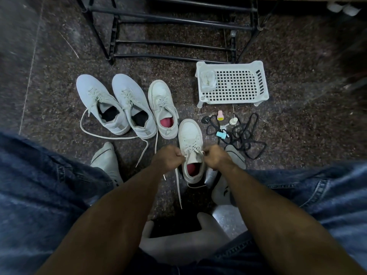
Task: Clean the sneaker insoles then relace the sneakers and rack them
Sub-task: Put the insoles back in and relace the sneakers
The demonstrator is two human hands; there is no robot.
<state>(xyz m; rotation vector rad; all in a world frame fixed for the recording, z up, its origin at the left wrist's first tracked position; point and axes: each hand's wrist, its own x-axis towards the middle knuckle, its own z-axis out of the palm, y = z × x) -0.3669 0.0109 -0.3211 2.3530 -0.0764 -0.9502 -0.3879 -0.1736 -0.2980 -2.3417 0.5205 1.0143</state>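
Observation:
A white sneaker [190, 135] with a red insole stands on the floor straight ahead of me. My left hand [168, 157] grips its white lace [178, 187] at the left eyelets, and my right hand [215, 156] pinches the lace at the right eyelets. Loose lace ends trail toward me. Its partner sneaker [160, 96], also with a red insole, stands just behind to the left. Two pale grey sneakers [111, 96] sit further left, one with a long lace lying loose. A black shoe rack [174, 28] stands at the back.
A white perforated plastic basket [234, 84] with a small clear cup sits at the right. Black laces [244, 133] and small bottles lie tangled beside it. My socked feet [107, 159] and denim-clad knees flank the sneaker. A grey stool edge is below me.

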